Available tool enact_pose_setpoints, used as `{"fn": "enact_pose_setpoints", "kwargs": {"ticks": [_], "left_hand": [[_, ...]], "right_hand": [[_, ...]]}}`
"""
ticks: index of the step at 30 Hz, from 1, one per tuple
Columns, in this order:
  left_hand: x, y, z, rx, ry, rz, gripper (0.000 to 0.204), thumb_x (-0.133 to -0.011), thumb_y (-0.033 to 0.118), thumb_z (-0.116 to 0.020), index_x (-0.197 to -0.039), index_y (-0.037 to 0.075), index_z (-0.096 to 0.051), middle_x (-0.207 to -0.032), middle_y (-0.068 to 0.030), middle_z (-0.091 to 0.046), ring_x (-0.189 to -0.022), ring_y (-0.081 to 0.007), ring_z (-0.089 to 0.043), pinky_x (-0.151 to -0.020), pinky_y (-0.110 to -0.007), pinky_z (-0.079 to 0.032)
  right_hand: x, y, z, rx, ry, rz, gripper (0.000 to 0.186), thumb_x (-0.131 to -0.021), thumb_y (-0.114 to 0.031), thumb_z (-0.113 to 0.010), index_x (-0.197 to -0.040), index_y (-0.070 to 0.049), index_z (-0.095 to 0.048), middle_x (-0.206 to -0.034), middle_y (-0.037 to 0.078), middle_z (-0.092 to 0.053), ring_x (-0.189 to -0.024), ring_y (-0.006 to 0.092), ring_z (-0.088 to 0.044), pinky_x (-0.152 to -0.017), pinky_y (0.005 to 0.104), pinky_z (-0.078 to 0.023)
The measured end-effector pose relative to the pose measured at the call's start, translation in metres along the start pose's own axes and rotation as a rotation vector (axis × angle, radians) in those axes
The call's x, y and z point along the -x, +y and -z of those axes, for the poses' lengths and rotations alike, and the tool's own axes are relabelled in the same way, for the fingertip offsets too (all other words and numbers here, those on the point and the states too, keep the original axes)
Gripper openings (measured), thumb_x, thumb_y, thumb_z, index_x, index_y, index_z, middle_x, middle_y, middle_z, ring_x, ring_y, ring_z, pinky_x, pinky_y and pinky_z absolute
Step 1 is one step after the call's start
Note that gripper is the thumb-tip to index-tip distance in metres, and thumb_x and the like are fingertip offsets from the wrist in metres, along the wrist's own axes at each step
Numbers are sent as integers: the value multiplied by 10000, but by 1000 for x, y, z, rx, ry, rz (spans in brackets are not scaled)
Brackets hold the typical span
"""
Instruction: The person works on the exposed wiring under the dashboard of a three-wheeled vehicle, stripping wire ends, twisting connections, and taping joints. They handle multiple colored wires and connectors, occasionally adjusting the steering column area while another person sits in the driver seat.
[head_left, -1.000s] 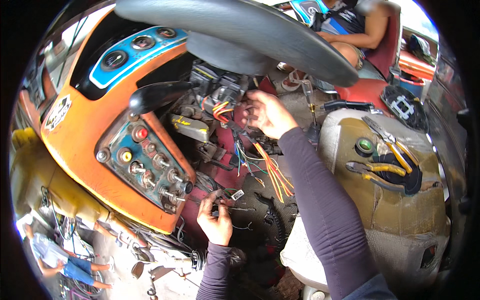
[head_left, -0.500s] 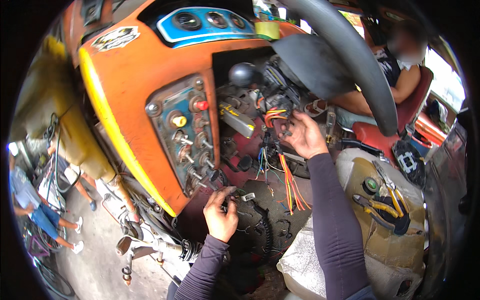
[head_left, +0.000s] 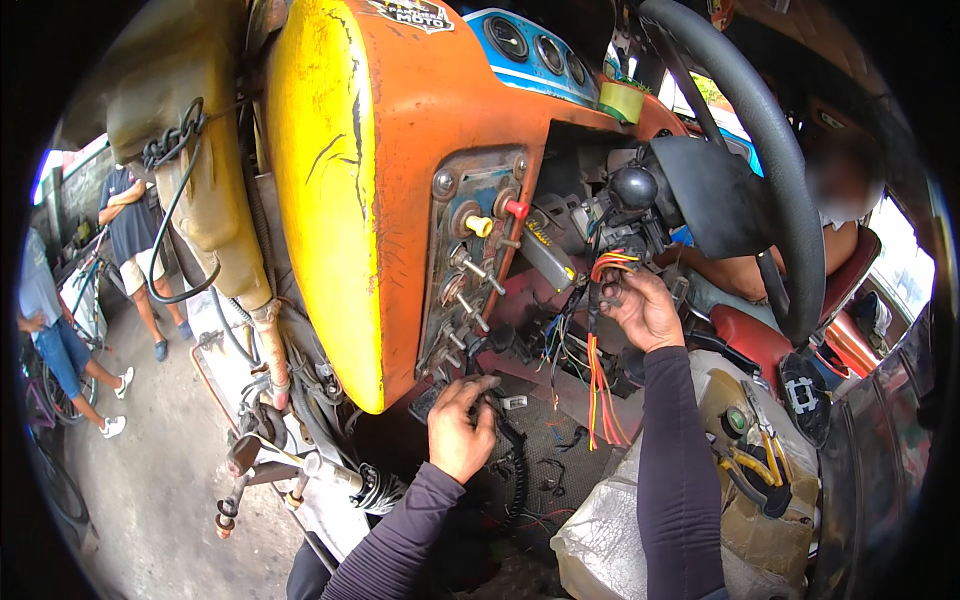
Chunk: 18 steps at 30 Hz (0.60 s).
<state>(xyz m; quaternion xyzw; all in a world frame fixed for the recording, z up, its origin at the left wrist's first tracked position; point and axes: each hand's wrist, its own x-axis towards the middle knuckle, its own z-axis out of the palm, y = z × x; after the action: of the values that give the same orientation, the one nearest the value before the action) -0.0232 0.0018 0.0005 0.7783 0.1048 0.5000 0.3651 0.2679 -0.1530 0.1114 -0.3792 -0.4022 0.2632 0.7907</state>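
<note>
My left hand point(head_left: 460, 425) is closed beneath the switch panel point(head_left: 475, 250) at something dark I cannot make out, beside a small white connector point(head_left: 514, 402) and a black corrugated conduit point(head_left: 510, 460). My right hand point(head_left: 648, 312) grips a wire bundle below the orange and yellow loops point(head_left: 612, 260); loose coloured wire ends point(head_left: 600, 400) dangle under it. These wires hang below the steering column's black housing point(head_left: 705, 195). On the worn seat by my right arm lie pliers with yellow handles point(head_left: 748, 465).
The orange-and-yellow dashboard point(head_left: 320, 200) carries gauges point(head_left: 548, 55); the steering wheel point(head_left: 790, 150) arches at upper right. A seated person point(head_left: 840, 250) is behind it. At left, two people point(head_left: 140, 240) stand near bicycles. Pipes and cables point(head_left: 320, 470) lie lower left.
The view has swung leftward, bringing the yellow panel and standing people further in and shifting the dashboard rightward. My right hand stays at the wires, my left below the switches.
</note>
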Motion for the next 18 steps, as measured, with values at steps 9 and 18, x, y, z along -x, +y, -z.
{"fn": "enact_pose_setpoints", "kwargs": {"ticks": [9, 18], "left_hand": [[3, -1, 0, 15, -18, 24, 305, -864, -20, -640, -1139, 31, -761, -1109, -187, -738, -1068, -388, -709, -964, -418, -553], [1, 1, 2, -60, -8, -15, 314, -857, -39, -636, -1137, 26, -763, -1107, -199, -742, -1075, -393, -720, -970, -415, -549]], "right_hand": [[2, -3, -4, -44, 52, 22, 115, -972, -95, -710, -1069, -38, -689, -1041, 106, -727, -905, 223, -692, -764, 451, -608], [-2, 0, -2, -4, 65, -12, 190, -960, -92, -703, -1144, -48, -685, -1067, 106, -745, -928, 243, -714, -810, 459, -603]]}}
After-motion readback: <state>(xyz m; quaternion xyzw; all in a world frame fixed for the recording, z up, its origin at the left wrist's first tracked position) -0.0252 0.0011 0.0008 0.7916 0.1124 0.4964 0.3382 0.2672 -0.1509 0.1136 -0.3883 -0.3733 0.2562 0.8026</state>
